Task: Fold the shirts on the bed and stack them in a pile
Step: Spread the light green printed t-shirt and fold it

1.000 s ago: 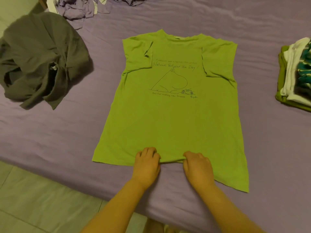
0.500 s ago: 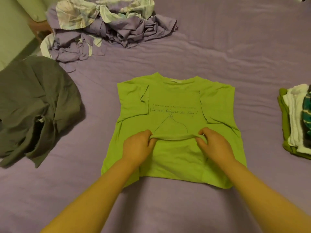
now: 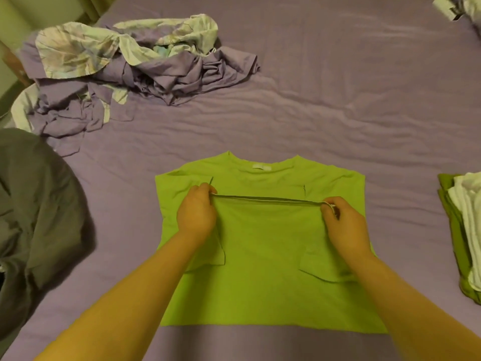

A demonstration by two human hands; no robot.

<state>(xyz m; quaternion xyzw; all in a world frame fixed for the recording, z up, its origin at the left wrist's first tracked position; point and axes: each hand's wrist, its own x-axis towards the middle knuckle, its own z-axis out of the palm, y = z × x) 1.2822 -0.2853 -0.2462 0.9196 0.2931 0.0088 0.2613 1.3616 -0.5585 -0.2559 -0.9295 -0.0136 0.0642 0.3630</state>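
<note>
A lime-green T-shirt (image 3: 263,277) lies flat in the middle of the bed (image 3: 325,105), collar away from the person, its lower half doubled up over the chest. The left hand (image 3: 197,213) and right hand (image 3: 343,225) are set apart, each pinched shut on the shirt's hem (image 3: 268,199), which runs taut between them just below the collar. Both sleeves are tucked inward under the raised layer.

Around it, the purple sheet is wrinkled but bare on every side of the shirt. To the far left, a heap of crumpled purple and pale floral-print bedding (image 3: 125,66) sits well apart from the shirt. Nearer on the left, a dark grey garment (image 3: 39,212) lies rumpled at the bed's edge, also clear of the shirt. At the right edge, a pile of folded clothes (image 3: 463,230) shows white layers over a green one, partly cut off by the frame. More floral fabric (image 3: 458,7) pokes in at the top right corner. Nothing lies across the green shirt but the person's own forearms.
</note>
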